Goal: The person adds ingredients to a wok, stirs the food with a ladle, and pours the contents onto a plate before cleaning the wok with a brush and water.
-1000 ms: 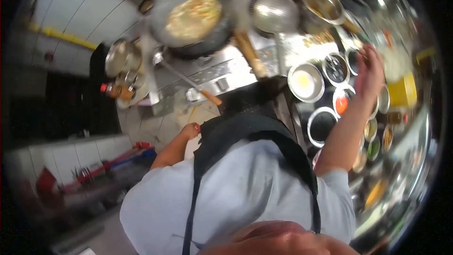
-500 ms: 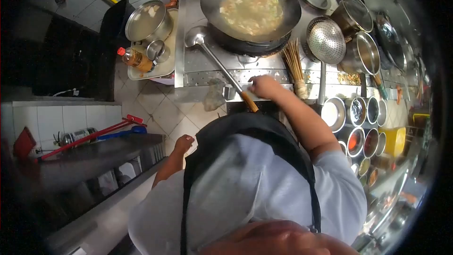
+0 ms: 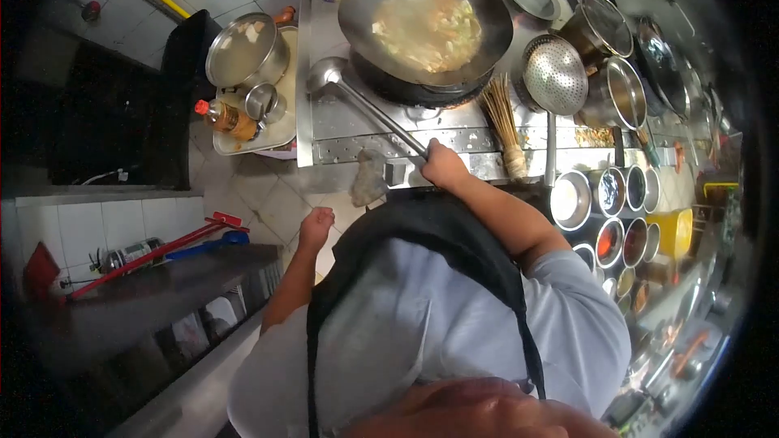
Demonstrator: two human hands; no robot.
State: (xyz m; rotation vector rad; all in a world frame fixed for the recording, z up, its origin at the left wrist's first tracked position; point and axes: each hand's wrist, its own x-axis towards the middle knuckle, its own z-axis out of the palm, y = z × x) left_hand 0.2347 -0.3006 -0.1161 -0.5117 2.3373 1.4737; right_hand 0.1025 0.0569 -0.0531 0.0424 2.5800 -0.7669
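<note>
My right hand (image 3: 444, 165) is wrapped around the end of a long-handled ladle (image 3: 381, 120), covering its wooden grip. The metal bowl of the ladle rests on the steel stove top, left of the wok. A large black wok (image 3: 355, 42) sits on the burner, steaming, with cloudy broth and pale pieces of food (image 3: 430, 31) in it. Lower and to the left, my left hand (image 3: 316, 227) hangs beside the apron over the tiled floor, fingers curled in, with nothing visible in them. A grey rag (image 3: 369, 178) hangs at the stove's front edge.
Right of the wok are a bamboo brush (image 3: 505, 126), a perforated strainer (image 3: 556, 75) and metal pots (image 3: 625, 93). Several seasoning containers (image 3: 570, 199) stand at the right. Left, a tray (image 3: 284, 131) bears a stockpot (image 3: 247, 53) and a red-capped bottle (image 3: 229, 119).
My right hand has moved down slightly and closed around the ladle's handle, which it was only near before. My left hand has risen a little, and the whole view has shifted slightly.
</note>
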